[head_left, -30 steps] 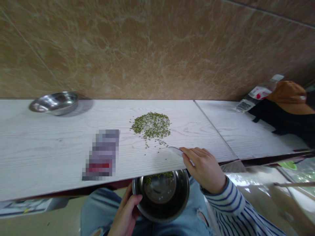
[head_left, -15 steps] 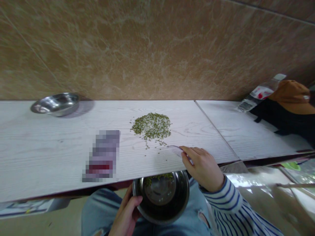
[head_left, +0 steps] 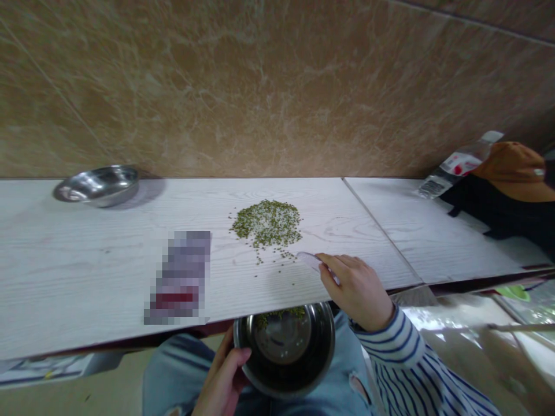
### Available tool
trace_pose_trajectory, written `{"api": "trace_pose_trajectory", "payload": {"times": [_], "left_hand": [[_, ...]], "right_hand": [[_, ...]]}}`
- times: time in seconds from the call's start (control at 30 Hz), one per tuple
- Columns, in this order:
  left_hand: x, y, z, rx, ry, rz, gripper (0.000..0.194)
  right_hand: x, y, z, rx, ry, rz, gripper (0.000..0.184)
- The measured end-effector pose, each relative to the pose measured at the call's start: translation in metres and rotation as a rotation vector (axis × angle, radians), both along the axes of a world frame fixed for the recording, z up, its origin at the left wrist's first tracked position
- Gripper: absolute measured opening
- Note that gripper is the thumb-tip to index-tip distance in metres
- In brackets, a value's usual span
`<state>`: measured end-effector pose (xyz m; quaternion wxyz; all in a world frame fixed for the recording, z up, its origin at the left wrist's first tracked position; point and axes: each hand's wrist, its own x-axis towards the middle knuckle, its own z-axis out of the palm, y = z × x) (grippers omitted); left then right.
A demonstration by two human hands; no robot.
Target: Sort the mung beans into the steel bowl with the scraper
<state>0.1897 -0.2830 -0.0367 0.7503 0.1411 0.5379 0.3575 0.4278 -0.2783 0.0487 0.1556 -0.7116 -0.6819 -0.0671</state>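
Small green beans [head_left: 269,222], which look like mung beans, lie in a loose patch on the white wood-grain table [head_left: 130,254]. A few stray ones sit nearer the front edge. My right hand [head_left: 358,289] pinches a thin, clear plastic piece with a rounded edge [head_left: 309,260], just right of the stray beans; its exact kind is unclear. Below the table edge, my left hand [head_left: 228,370] grips the left rim of a deep steel bowl [head_left: 284,378] above my lap. Some green beans lie inside it, at the side nearest the table.
A shallow steel bowl [head_left: 102,186] stands at the back left. A blurred-out flat object [head_left: 180,277] lies left of the beans. On the right are a plastic bottle [head_left: 459,164] lying slanted, a brown cap [head_left: 514,167] and a black bag or cloth [head_left: 489,211]. A tiled wall [head_left: 277,86] rises behind.
My right hand has shifted very slightly away from me with the clear plastic piece. The beans and the bowl in my left hand look nearly the same.
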Motion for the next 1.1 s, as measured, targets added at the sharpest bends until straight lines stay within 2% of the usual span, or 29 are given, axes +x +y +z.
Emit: {"api": "trace_pose_trajectory", "payload": {"times": [0.1,0.3,0.47,0.63,0.93,1.1], "left_hand": [[-0.002,0.001,-0.004,-0.014,-0.02,-0.024,0.059],[-0.003,0.001,-0.012,-0.015,-0.011,-0.029,0.06],[-0.001,0.0,-0.006,-0.004,-0.001,0.001,0.061],[-0.001,0.0,0.002,-0.009,-0.007,0.012,0.061],[-0.003,-0.001,-0.001,-0.012,0.005,0.006,0.061],[-0.001,0.001,0.007,-0.001,0.009,-0.01,0.053]], "right_hand": [[0.0,-0.003,-0.001,-0.013,0.017,0.035,0.027],[-0.001,-0.005,-0.001,-0.013,0.011,0.019,0.027],[-0.005,-0.005,-0.001,-0.025,0.04,0.07,0.027],[-0.005,-0.001,-0.002,-0.01,0.023,0.037,0.027],[0.004,0.002,-0.004,0.05,-0.003,-0.037,0.027],[0.0,0.002,-0.005,0.053,0.04,-0.001,0.026]]}}
